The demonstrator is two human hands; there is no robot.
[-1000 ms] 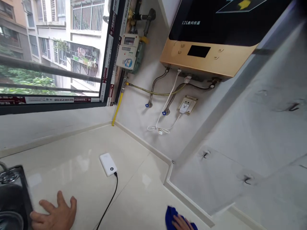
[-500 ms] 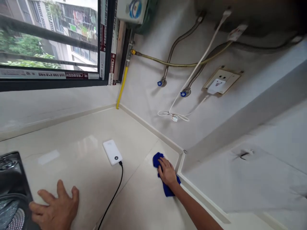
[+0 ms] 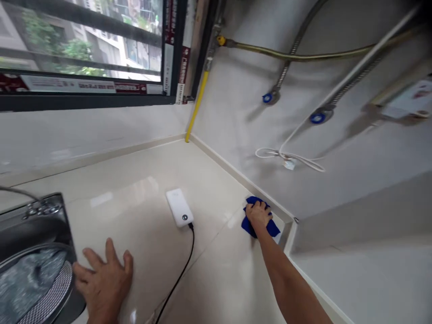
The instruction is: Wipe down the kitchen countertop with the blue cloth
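Observation:
Against the raised edge at the back of the pale countertop (image 3: 216, 279), my right hand (image 3: 259, 215) presses on a dark blue cloth (image 3: 249, 227). Its fingers curl over the cloth, which spreads out on both sides of the hand. My left hand (image 3: 104, 279) rests on the countertop with its fingers spread, beside the sink's edge, holding nothing. Between the two hands lies a white power bank (image 3: 179, 208) with a black cable (image 3: 178, 281) plugged into its near end.
A metal sink (image 3: 65, 238) on the left holds a basin with a plastic bag (image 3: 30, 279). A yellow pipe (image 3: 197, 105) rises in the corner by the window (image 3: 84, 45). Hoses, blue-handled valves (image 3: 317, 118) and a bundled white cord (image 3: 303, 162) hang on the wall.
My right hand has slid the blue cloth farther along the countertop, toward the back edge. The view has shifted left and closer, showing more of the sink. My left hand stays flat on the surface.

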